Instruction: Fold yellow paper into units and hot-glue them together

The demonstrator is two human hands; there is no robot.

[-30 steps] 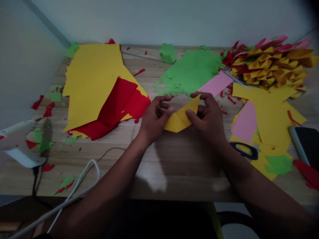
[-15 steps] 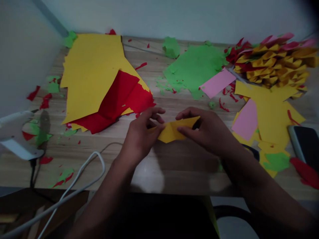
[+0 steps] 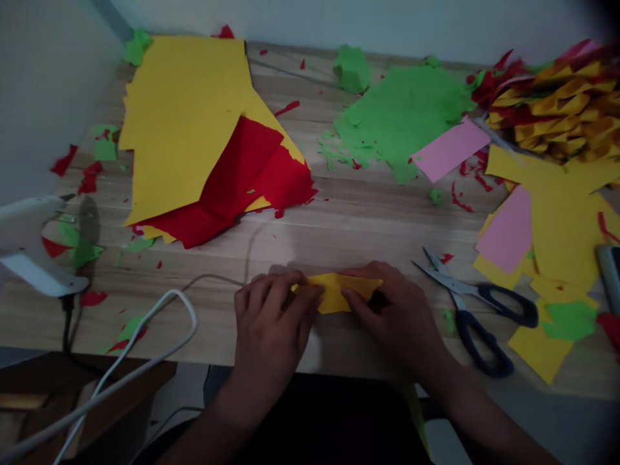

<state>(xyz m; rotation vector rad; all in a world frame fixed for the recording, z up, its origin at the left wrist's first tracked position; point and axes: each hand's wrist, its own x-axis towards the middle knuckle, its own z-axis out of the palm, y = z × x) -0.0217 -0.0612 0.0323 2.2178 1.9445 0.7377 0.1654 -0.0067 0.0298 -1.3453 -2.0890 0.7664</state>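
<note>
Near the desk's [image 3: 358,226] near edge, from where I stand, the yellow paper [image 3: 333,296] stretches left to right directly between the hands, the left hand [image 3: 271,323] pinching its left end, the right hand [image 3: 404,313] its right, both equally close.

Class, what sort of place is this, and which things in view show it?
Probably a paper-craft worktable: open scissors lie on it, a hot glue gun is at the left edge, and the left hand and right hand hold folded yellow paper.
</note>
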